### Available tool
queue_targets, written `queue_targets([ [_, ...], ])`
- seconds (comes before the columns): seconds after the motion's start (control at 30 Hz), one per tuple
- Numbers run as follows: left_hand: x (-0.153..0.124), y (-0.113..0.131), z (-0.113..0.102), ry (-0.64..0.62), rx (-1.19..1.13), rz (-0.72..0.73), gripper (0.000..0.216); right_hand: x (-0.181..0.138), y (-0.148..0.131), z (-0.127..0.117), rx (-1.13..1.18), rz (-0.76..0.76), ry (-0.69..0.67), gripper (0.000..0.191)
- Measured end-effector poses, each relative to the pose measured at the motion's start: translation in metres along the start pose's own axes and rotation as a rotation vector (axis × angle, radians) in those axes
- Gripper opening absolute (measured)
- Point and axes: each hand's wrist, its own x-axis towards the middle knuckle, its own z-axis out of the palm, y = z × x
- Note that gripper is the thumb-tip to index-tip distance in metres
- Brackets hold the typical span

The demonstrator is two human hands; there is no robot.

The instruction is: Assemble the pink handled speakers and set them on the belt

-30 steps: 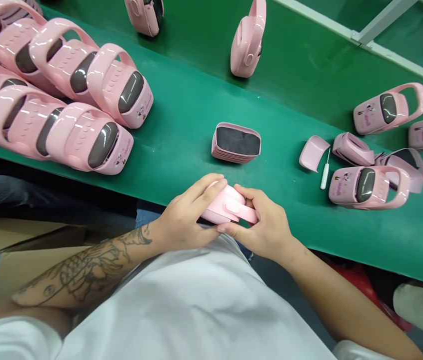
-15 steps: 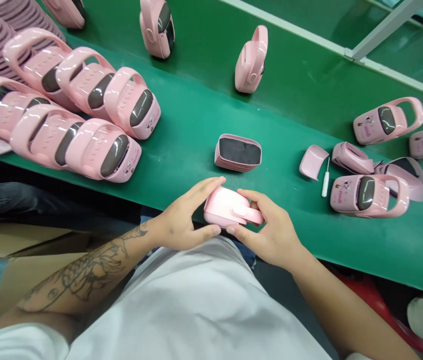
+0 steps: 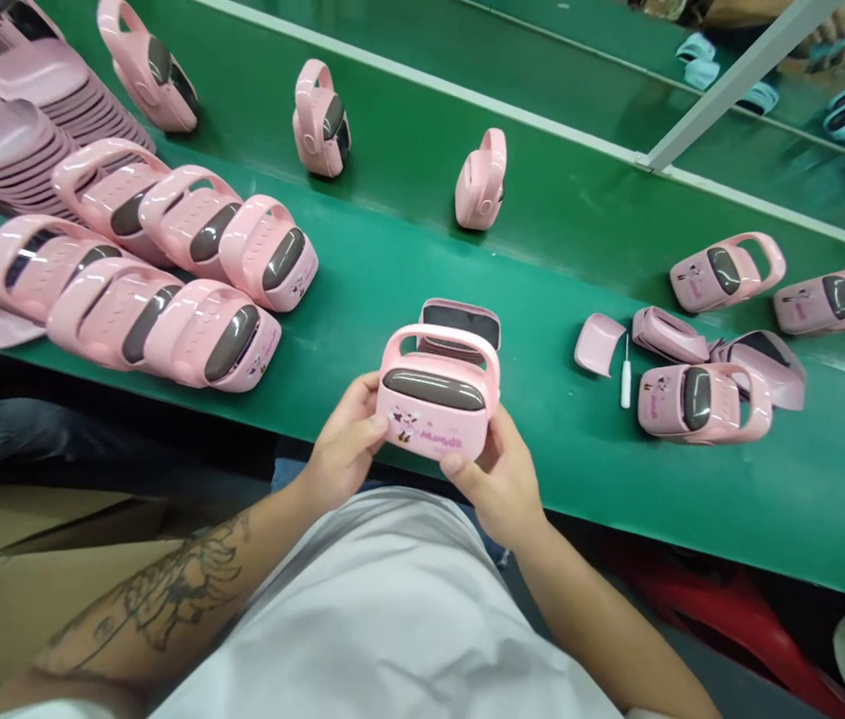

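Observation:
Between my two hands, a pink handled case (image 3: pixel 433 424) with a dark glossy window and a cartoon print is held with its printed front facing me and its handle up. My left hand (image 3: pixel 348 439) grips its left side, thumb on the front. Around the lower right corner is my right hand (image 3: pixel 501 484), closed, with the thumb on the front face. Just behind the case, partly hidden by its handle, a stack of pink rimmed pieces (image 3: pixel 461 312) with a dark inside rests on the green bench.
Several finished-looking pink cases (image 3: pixel 232 345) stand in rows at left, beside stacked pink panels (image 3: pixel 7 150). At right lie a curved pink piece (image 3: pixel 598 345), a white-handled screwdriver (image 3: pixel 625 381) and another pink case (image 3: pixel 703 404). More cases line the green bench's (image 3: pixel 363 270) back.
The case has been turned from its side so that its printed front and window face me, and it is raised slightly. My hands shifted their grip; the camera view has tilted up.

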Motion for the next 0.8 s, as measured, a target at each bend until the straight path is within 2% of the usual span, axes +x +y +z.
queue_targets([
  [0.07,0.005,0.007,-0.009,0.081,0.273,0.215,0.068,0.004,-0.007,-0.01,-0.161,-0.019,0.025,0.084],
  [0.1,0.008,0.012,-0.014,0.075,0.424,0.316,0.077,0.006,-0.011,-0.017,-0.256,-0.052,0.016,0.084],
  [0.17,0.014,0.025,-0.021,-0.058,0.657,0.411,0.091,0.01,-0.018,-0.031,-0.408,-0.131,-0.06,0.085],
  [0.23,0.02,0.037,-0.023,-0.206,0.745,0.348,0.097,0.012,-0.021,-0.04,-0.47,-0.175,-0.169,0.085],
  [0.27,0.022,0.041,-0.022,-0.241,0.751,0.287,0.097,0.012,-0.022,-0.043,-0.484,-0.178,-0.213,0.084],
  [0.37,0.025,0.044,-0.017,-0.246,0.757,0.147,0.092,0.011,-0.019,-0.047,-0.521,-0.157,-0.294,0.086],
  [0.47,0.027,0.043,-0.011,-0.262,0.761,0.098,0.086,0.009,-0.017,-0.048,-0.526,-0.146,-0.349,0.087],
  [0.67,0.026,0.048,0.0,-0.192,0.649,-0.021,0.074,0.009,-0.022,-0.044,-0.424,-0.061,-0.285,0.071],
  [0.73,0.026,0.047,0.003,-0.163,0.627,-0.011,0.071,0.01,-0.021,-0.043,-0.382,-0.054,-0.258,0.068],
  [0.8,0.027,0.043,0.005,-0.157,0.608,0.035,0.069,0.01,-0.016,-0.043,-0.384,-0.108,-0.228,0.065],
])
